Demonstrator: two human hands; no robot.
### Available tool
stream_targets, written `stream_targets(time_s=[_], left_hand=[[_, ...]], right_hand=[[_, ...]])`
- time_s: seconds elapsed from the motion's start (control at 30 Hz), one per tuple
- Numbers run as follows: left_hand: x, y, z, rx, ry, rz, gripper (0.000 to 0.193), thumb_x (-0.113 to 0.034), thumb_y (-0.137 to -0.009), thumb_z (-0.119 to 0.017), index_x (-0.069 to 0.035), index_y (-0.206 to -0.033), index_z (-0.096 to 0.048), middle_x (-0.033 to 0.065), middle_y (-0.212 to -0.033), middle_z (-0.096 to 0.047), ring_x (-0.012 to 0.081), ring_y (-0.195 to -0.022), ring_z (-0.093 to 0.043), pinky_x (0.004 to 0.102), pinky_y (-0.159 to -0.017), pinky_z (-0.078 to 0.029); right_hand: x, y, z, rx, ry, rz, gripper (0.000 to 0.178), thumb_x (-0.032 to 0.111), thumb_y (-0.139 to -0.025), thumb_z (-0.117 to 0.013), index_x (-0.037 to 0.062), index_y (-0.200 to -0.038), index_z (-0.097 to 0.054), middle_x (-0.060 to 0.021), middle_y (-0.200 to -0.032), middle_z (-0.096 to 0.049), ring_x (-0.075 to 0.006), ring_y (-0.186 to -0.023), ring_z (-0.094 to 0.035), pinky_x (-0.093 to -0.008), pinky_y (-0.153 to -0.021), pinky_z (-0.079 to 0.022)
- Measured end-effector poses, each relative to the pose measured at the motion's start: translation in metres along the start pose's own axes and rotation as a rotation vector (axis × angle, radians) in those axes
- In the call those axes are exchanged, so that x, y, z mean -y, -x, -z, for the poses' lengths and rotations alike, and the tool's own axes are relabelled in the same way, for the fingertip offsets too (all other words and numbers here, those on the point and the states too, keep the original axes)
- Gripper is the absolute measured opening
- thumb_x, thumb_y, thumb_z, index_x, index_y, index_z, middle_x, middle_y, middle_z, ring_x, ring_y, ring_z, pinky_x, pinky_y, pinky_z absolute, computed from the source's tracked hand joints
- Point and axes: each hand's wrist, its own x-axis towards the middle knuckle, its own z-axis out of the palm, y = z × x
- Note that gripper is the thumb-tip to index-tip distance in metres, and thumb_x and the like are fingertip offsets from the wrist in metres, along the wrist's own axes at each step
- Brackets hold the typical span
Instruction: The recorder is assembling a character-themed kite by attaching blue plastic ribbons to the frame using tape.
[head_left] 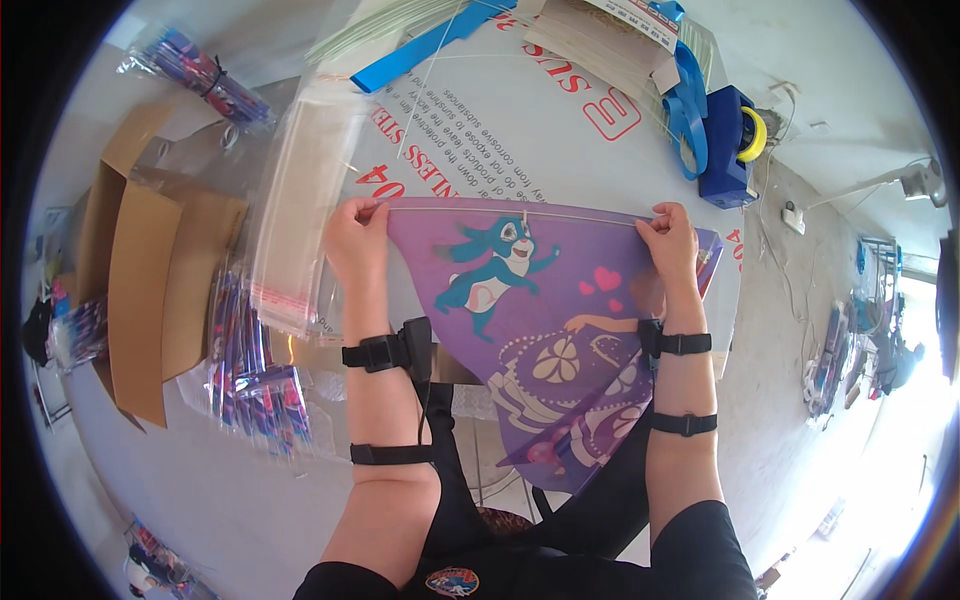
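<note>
We see our two forearms bare from the elbow down, each wearing two black straps: one at the wrist with a plastic buckle, one further up. On our left wrist strap sits a small black box with a thin black cable running down from it. Our right wrist strap shows its buckle too. Short black sleeves cover our upper arms, and our dark clothing carries a round colourful badge.
</note>
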Motion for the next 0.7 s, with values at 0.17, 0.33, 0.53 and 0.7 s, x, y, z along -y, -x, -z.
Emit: stream_targets(time_s=[0.17,0.33,0.53,0.7], left_hand=[[0.0053,-0.0016,-0.001,-0.014,0.03,-0.014,0.016,-0.013,-0.076,-0.071,-0.003,-0.087,-0.067,0.0095,-0.079,-0.068,0.0224,-0.072,-0.065,0.0329,-0.068,-0.049],[0.0055,-0.002,0.0,-0.013,0.002,-0.028,0.017,-0.014,-0.075,-0.071,-0.003,-0.088,-0.067,0.0097,-0.079,-0.068,0.0229,-0.073,-0.065,0.0332,-0.068,-0.05],[0.0018,0.0007,-0.0015,-0.015,-0.01,-0.016,0.016,-0.014,-0.075,-0.071,-0.004,-0.086,-0.067,0.0089,-0.079,-0.068,0.0226,-0.073,-0.065,0.0333,-0.068,-0.049],[0.0029,0.0002,-0.001,-0.023,-0.029,-0.035,0.015,-0.014,-0.075,-0.071,-0.004,-0.085,-0.066,0.0082,-0.078,-0.067,0.0231,-0.072,-0.065,0.0342,-0.067,-0.049]], right_hand=[[0.0007,-0.0007,-0.0015,0.002,-0.019,-0.011,0.036,0.013,-0.07,-0.076,0.0053,-0.101,-0.058,-0.0047,-0.073,-0.064,-0.0167,-0.067,-0.061,-0.0299,-0.064,-0.049],[0.0041,0.0001,0.0002,0.005,0.004,-0.015,0.037,0.013,-0.07,-0.077,0.0056,-0.101,-0.058,-0.0053,-0.074,-0.064,-0.0174,-0.069,-0.061,-0.0306,-0.065,-0.049],[0.0027,0.0006,-0.0003,-0.003,0.016,-0.017,0.037,0.014,-0.07,-0.076,0.006,-0.102,-0.058,-0.0052,-0.073,-0.063,-0.0183,-0.068,-0.061,-0.0314,-0.065,-0.049],[0.0056,0.0013,-0.0009,-0.007,0.022,-0.022,0.038,0.013,-0.07,-0.076,0.0058,-0.102,-0.057,-0.0049,-0.073,-0.063,-0.0185,-0.068,-0.061,-0.0319,-0.064,-0.048]])
